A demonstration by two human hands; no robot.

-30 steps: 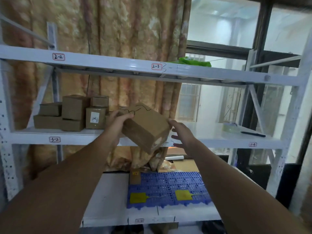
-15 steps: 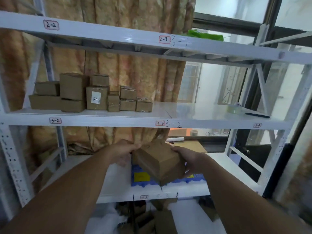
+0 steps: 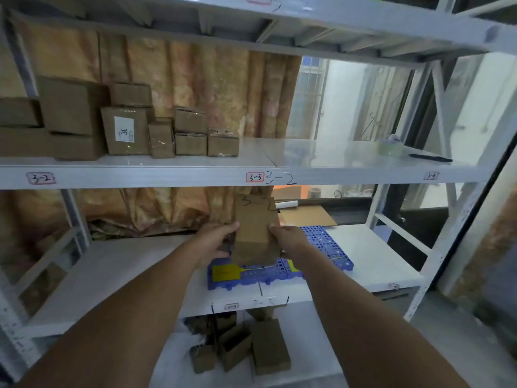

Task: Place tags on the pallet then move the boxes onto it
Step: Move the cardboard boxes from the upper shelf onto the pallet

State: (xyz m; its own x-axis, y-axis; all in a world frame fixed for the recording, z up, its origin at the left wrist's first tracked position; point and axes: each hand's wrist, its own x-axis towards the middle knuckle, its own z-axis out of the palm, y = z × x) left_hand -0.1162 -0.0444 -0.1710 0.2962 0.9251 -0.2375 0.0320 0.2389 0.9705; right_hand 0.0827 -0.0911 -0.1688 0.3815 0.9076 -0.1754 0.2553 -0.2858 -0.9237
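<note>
A brown cardboard box point(image 3: 255, 228) marked "3-2" is held between my left hand point(image 3: 216, 242) and my right hand point(image 3: 288, 239), just above the blue plastic pallet point(image 3: 324, 242) on the lower shelf. Each hand presses one side of the box. A yellow tag point(image 3: 225, 273) lies on the pallet's front left, and a second yellow tag point(image 3: 292, 266) shows partly beside my right wrist. Whether the box touches the pallet is hidden by the box itself. Several more cardboard boxes point(image 3: 126, 130) stand on the middle shelf at the left.
The white metal rack has a middle shelf point(image 3: 321, 155) labelled 3-2 and 3-3, with a tape roll point(image 3: 391, 147) and black pen point(image 3: 429, 158) at its right. Flat cardboard point(image 3: 306, 215) lies behind the pallet. Small boxes point(image 3: 251, 351) sit on the floor level below.
The box came down from the middle shelf to just over the pallet and turned upright, lettering facing me. Both hands followed it down, and my view tilted lower.
</note>
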